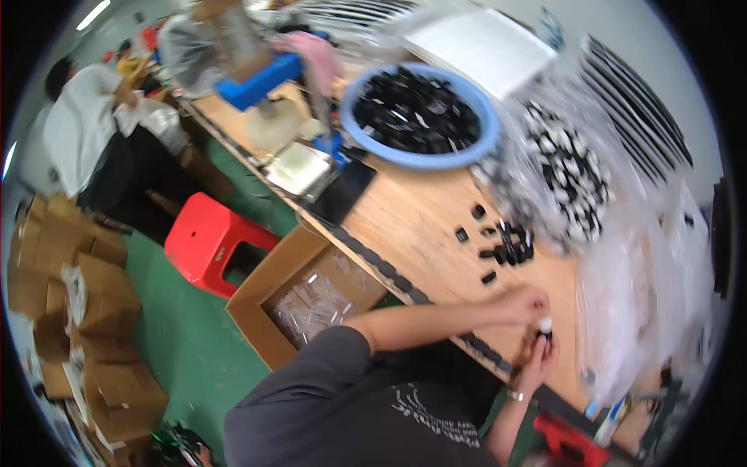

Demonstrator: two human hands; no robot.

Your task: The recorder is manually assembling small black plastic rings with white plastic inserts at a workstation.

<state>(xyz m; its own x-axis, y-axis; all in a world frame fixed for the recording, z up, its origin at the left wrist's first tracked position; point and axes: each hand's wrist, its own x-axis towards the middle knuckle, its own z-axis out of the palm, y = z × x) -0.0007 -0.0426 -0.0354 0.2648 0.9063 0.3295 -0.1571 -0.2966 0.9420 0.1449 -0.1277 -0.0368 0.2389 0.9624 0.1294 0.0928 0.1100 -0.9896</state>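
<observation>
My right hand (538,362), with a band at its wrist, is closed around a small black cap (544,335) near the table's front edge. A small white piece (545,323) stands at the top of the cap, apparently seated in it. My left hand (524,304) is just above, its fingers curled together close to the white piece. Whether they touch it or hold something is hard to make out. Farther off on the wooden table (412,226) lies a loose cluster of black caps (510,245), several of them scattered singly.
A blue basin (486,144) heaped with black caps stands at the back. A plastic bag of black and white pieces (572,175) lies right of it. A hand press (261,82) stands far left. Below the table edge are an open carton (249,311) of clear pieces and a red stool (198,237).
</observation>
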